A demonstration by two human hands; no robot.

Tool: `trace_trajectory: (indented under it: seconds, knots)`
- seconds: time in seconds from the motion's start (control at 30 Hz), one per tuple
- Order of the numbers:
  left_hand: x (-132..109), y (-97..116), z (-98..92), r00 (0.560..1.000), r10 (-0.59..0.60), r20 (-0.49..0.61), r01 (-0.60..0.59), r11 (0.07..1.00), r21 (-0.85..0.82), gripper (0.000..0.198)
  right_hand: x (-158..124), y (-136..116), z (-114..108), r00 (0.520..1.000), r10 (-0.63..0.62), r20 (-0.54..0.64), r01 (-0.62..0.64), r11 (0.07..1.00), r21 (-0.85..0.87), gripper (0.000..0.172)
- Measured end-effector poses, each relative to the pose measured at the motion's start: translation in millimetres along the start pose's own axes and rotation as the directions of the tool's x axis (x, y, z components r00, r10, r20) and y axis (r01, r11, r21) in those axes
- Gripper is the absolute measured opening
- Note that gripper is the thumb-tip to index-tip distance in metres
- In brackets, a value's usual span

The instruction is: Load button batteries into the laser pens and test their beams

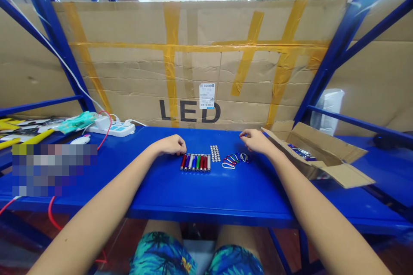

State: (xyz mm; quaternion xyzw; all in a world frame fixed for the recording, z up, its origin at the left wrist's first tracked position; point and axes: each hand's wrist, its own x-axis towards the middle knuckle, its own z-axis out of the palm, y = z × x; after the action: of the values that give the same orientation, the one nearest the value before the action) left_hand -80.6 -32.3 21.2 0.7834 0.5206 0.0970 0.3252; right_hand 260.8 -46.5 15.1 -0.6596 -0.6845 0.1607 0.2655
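Tubes point(194, 163), silver discs point(215, 154) and carabiners point(235, 158) grouped on desk point(206, 193), seemingly keeping kinds apart; left hand point(174, 145) curled, grip unclear; right hand point(254, 141) pinching small red item point(241, 135).

Both arms point(109, 197) extend forward, left grip point(175, 145) curled, right grip point(253, 140) pinched.

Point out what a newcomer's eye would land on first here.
Probably the big cardboard sheet behind the blue table, with bold black letters LED low on it. Next, the tidy row of colored tubes mid-table, with silver discs and colored clips to its right. The left hand rests near the row's left end.
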Motion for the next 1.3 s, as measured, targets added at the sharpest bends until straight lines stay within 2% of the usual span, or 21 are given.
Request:
trace_trajectory:
  seconds: [0.17,0.33,0.47,0.57,0.67,0.73,0.8,0.97,1.1,1.17,1.27,1.3]
  knots:
    - [-1,1,0.2,0.999,0.033,0.025,-0.033,0.999,0.0,0.017,1,1,-1,1.0,-0.009,-0.017,0.008,0.998,-0.063,0.021]
    - [0,0,-1.2,0.998,0.061,0.029,-0.061,0.998,0.002,0.015,2,2,-3,1.0,0.022,-0.02,-0.023,0.999,-0.047,0.023]
    - [0,0,-2.3,0.999,0.027,0.021,-0.027,0.999,-0.026,0.016,3,4,-3,0.999,0.037,-0.009,-0.037,0.999,-0.019,0.022]
    - [2,-2,-0.7,0.997,-0.03,-0.069,0.029,0.999,-0.016,0.014,4,7,-3,0.997,0.078,0.011,-0.077,0.997,-0.022,0.019]
    - [10,-7,4.4,0.955,-0.058,-0.29,0.094,0.989,0.113,0.01,4,10,-5,0.987,0.151,0.051,-0.147,0.987,-0.07,0.019]
    - [16,-12,8.9,0.909,-0.032,-0.416,0.13,0.969,0.209,0.01,3,12,-7,0.964,0.235,0.125,-0.216,0.965,-0.15,0.021]
    - [22,-17,12.7,0.89,0.001,-0.456,0.127,0.96,0.25,0.01,0,14,-9,0.912,0.341,0.227,-0.283,0.925,-0.255,0.024]
    - [26,-22,15.5,0.893,0.022,-0.45,0.104,0.962,0.252,0.011,-8,21,-19,0.777,0.509,0.371,-0.363,0.843,-0.398,0.029]
    - [24,-21,14.7,0.898,0.021,-0.44,0.102,0.962,0.254,0.011,-13,23,-26,0.723,0.579,0.376,-0.395,0.794,-0.463,0.032]
    - [23,-20,14.4,0.9,0.02,-0.435,0.105,0.96,0.261,0.011,-13,25,-29,0.75,0.572,0.332,-0.401,0.793,-0.459,0.028]
    - [23,-20,14.0,0.905,0.023,-0.425,0.104,0.956,0.274,0.011,-11,32,-32,0.856,0.436,0.278,-0.296,0.853,-0.429,0.015]
    - [23,-20,13.9,0.907,0.026,-0.421,0.102,0.955,0.278,0.011,-10,36,-33,0.882,0.374,0.287,-0.244,0.883,-0.402,0.015]
